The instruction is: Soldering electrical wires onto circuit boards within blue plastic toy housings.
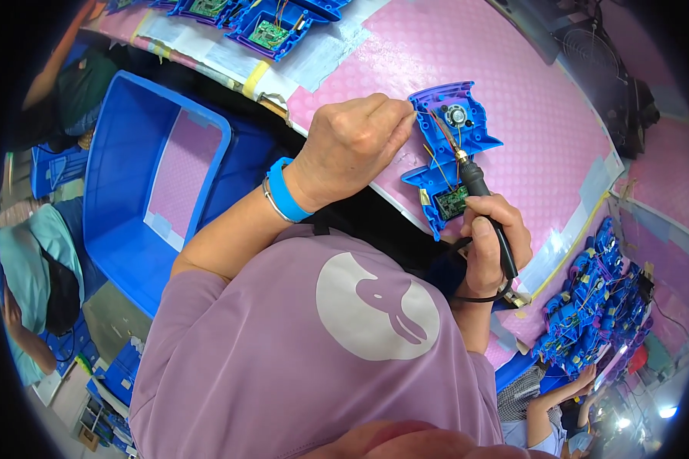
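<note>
My right hand [496, 243] grips a soldering iron [476, 182] with a black handle. Its metal tip reaches into the upper half of an open blue plastic housing [482, 141], close to a round speaker [456, 115]. My left hand [360, 141] is closed in a pinch at that half's left edge, on what looks like a thin wire [423, 113] running toward the iron's tip. In the lower blue housing half [433, 217] lies a green circuit board [452, 202]. Thin wires span the two halves. My left fingertips partly hide the wire's end.
Pink patterned sheeting covers the table [543, 130]. More blue housings with circuit boards [269, 35] lie at the far left, and a heap of blue housings [599, 298] sits at the right. A large blue bin [103, 191] stands left of me. Other people work on both sides.
</note>
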